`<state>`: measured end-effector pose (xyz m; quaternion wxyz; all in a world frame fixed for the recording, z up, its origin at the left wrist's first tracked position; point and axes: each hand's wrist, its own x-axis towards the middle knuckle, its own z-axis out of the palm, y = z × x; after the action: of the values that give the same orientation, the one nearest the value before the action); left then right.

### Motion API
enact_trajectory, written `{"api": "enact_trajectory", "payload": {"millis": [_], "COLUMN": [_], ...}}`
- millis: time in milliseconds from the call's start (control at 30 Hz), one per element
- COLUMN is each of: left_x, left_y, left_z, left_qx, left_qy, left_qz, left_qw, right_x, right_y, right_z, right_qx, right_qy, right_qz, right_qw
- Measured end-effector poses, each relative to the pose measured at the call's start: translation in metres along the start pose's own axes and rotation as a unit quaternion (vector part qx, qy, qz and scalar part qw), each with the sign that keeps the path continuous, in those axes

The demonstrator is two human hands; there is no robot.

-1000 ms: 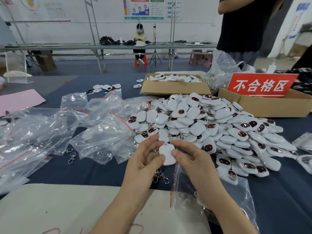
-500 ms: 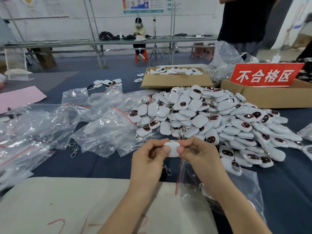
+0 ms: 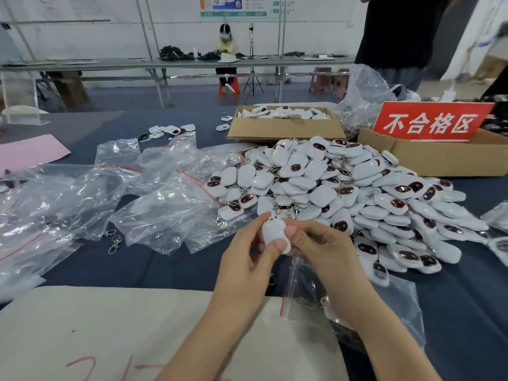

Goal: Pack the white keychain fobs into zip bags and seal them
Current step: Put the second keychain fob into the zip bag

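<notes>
Head | white fob (image 3: 275,233) pinched between both hands; left hand (image 3: 247,266); right hand (image 3: 320,250)

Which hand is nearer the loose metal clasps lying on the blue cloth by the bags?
Left. The left hand sits right of the clasps, apart from them; the right hand is farther right, beyond the fob both pinch.

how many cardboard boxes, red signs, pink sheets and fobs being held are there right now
cardboard boxes: 2
red sign: 1
pink sheet: 1
held fob: 1
total: 5
</notes>
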<state>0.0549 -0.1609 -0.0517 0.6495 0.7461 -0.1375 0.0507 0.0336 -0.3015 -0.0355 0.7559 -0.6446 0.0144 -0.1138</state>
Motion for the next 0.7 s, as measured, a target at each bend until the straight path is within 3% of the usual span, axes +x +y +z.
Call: {"api": "enact_trajectory", "payload": {"millis": [133,300,433,533,600,700], "left_x": [0.007,0.011,0.011,0.010,0.009,0.009], "left_y": [-0.001,-0.005,-0.005,-0.005,-0.007,-0.011], "left_z": [-0.004,-0.004,-0.011,-0.016,-0.021,-0.029], "left_qx": [-0.120,-0.267,-0.331,-0.254,-0.129,0.027], "left_qy": [0.023,0.057,0.008,-0.037,-0.059,-0.098], "left_qz": [-0.050,-0.114,-0.130,-0.089,-0.051,-0.012], "left_qw": [0.991,0.955,0.935,0.962,0.989,0.995], "right_x": [0.001,0.006,0.008,0.007,0.005,0.001], "right_y": [-0.005,-0.021,-0.018,-0.006,0.003,0.015], "right_z": [-0.005,-0.030,-0.041,-0.035,-0.030,-0.027], "right_qx": [0.027,0.152,0.131,-0.082,-0.219,-0.334], "right_qy": [-0.007,0.039,0.075,0.075,0.045,0.009], "right_qz": [0.012,0.001,0.007,-0.015,-0.023,-0.034], "right_qw": [1.000,0.988,0.989,0.994,0.974,0.942]}}
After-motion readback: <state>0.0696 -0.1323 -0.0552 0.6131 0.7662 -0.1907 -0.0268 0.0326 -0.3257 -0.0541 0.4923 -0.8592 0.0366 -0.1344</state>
